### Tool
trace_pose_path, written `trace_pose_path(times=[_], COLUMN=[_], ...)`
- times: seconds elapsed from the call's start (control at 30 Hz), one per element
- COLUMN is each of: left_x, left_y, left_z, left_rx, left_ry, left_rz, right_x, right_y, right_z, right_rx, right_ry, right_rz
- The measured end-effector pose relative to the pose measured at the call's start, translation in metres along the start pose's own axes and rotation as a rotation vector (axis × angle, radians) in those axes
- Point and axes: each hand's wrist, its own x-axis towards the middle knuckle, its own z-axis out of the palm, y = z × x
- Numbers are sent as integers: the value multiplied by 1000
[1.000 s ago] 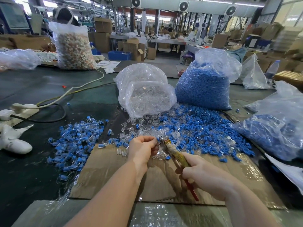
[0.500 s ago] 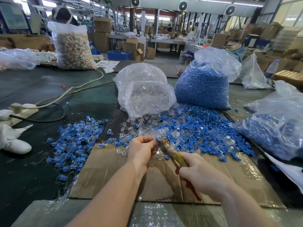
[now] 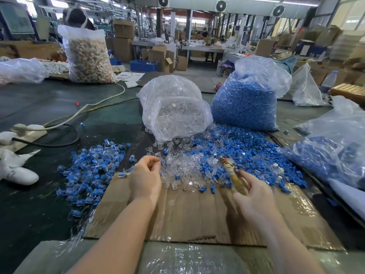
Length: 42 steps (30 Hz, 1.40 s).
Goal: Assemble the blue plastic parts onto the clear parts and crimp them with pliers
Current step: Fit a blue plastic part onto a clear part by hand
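my right hand (image 3: 254,196) is gripping the pliers (image 3: 231,171), nose pointing up and away; left hand (image 3: 146,175) fingers curled, can't tell what they're pinching

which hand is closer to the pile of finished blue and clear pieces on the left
Left. The left hand hovers just right of the finished pile; the right hand, gripping the pliers, sits farther right over the cardboard.

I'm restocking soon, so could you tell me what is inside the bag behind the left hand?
The bag holds clear parts; those deeper inside are hidden.
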Motion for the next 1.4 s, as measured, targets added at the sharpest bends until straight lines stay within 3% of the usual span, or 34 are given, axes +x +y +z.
trace_pose_path(times=[0.13,0.37,0.5,0.77,0.93,1.1,1.4], left_x=[15,12,7,-23,-37,-37,-39], left_y=[-25,-39,-32,-14,-14,-16,-22], left_z=[-14,-17,-14,18,34,35,35], left_rx=[347,565,539,306,331,377,465], left_ry=[97,64,60,-47,-135,-166,-251], left_rz=[125,91,108,341,410,468,499], right_x=[11,17,16,10,6,8,17], right_y=[21,39,42,31,15,5,2], right_z=[-2,6,7,9,21,42,62], right_rx=[-395,-558,-547,-665,-477,-434,-428], right_ry=[150,160,175,187,352,186,142], right_rz=[106,104,87,123,-213,-291,-225])
